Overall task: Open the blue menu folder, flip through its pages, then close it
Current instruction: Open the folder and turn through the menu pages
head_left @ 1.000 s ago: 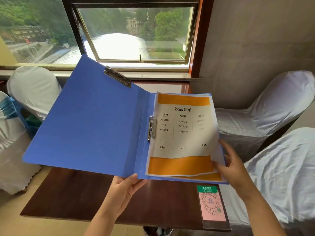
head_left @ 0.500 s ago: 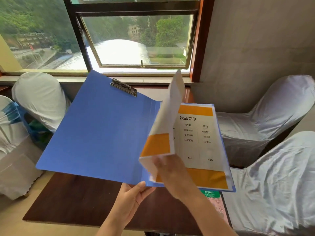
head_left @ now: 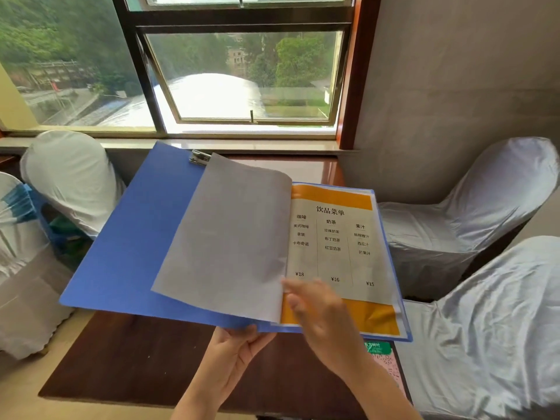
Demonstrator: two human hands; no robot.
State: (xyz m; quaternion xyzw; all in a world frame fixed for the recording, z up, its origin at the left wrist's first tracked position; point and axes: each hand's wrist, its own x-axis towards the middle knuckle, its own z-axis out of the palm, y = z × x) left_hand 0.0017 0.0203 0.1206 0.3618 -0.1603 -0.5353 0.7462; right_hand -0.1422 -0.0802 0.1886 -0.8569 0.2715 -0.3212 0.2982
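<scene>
Blue folder [head_left: 127, 253]; orange-banded cream menu page [head_left: 336, 237]; grey page back [head_left: 230, 237]; dark brown table [head_left: 136, 359].

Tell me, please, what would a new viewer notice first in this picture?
First, the open blue plastic menu folder held above the dark wooden table, its blank grey turned page lying left. On the right, an orange-banded drinks menu page shows. The left hand supports the bottom edge; the blurred right hand hovers over the menu.

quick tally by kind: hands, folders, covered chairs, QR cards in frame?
Hands: 2, left hand and right hand
Blue menu folder: 1
White-covered chairs: 4
QR card: 1
Total: 8
</scene>
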